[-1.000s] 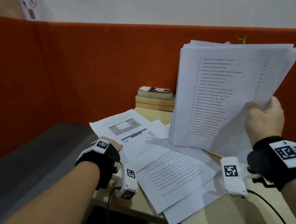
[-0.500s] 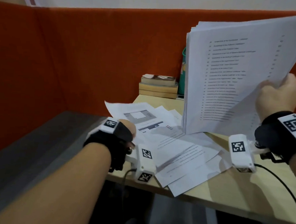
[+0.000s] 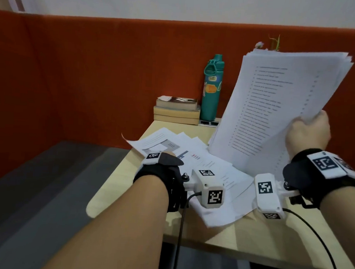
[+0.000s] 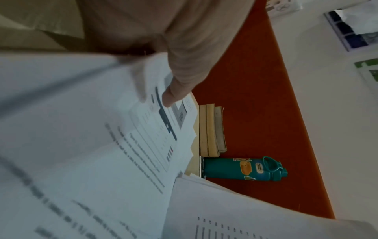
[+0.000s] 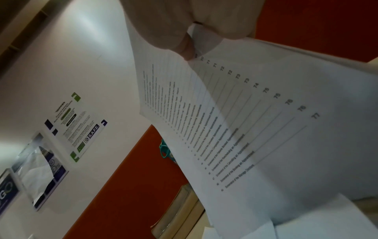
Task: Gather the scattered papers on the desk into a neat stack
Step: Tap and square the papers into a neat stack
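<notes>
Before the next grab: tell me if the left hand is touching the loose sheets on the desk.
Touching. The left wrist view shows the left hand with a fingertip pressed on top of the loose sheets.

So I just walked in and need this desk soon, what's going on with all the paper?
A person is gathering loose papers into one stack. Their right hand grips a thick stack held up off the desk, tilted. The left hand is on the loose sheets, a fingertip pressing the printed top sheet; those sheets lie fanned and overlapping on the desk, not yet gathered. Some books and a teal bottle stand at the back.
</notes>
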